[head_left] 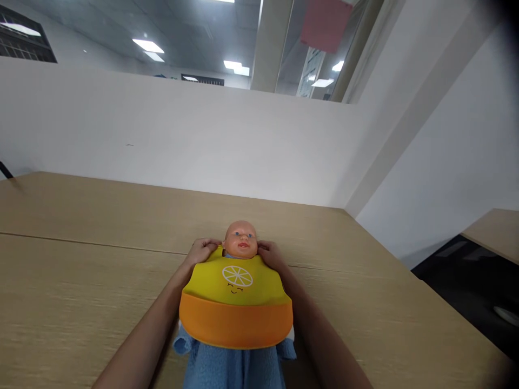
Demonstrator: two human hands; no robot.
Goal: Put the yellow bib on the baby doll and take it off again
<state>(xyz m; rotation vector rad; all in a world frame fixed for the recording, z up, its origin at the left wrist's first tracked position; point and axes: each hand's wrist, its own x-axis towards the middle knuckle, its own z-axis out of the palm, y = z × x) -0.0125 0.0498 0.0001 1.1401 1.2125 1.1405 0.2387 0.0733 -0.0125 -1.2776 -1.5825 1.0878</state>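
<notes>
A baby doll (240, 236) lies on its back on the wooden table, head toward the wall, in fuzzy blue clothes (235, 367). Over its chest is a yellow bib (237, 294) with a white citrus slice and a smiling face, and an orange catch pocket (235, 324) along its lower edge. My left hand (204, 250) is closed on the bib's neck strap at the left of the doll's head. On the other side, my right hand (271, 254) has its fingers closed at the strap beside the doll's neck. The strap ends behind the neck are hidden.
The table (101, 292) has a seam running across it and meets a white wall (182, 140) at the back. Above that wall is a window (194, 38). At the right, a black object (458, 286) stands beyond the table's edge, under another wooden surface (497, 232).
</notes>
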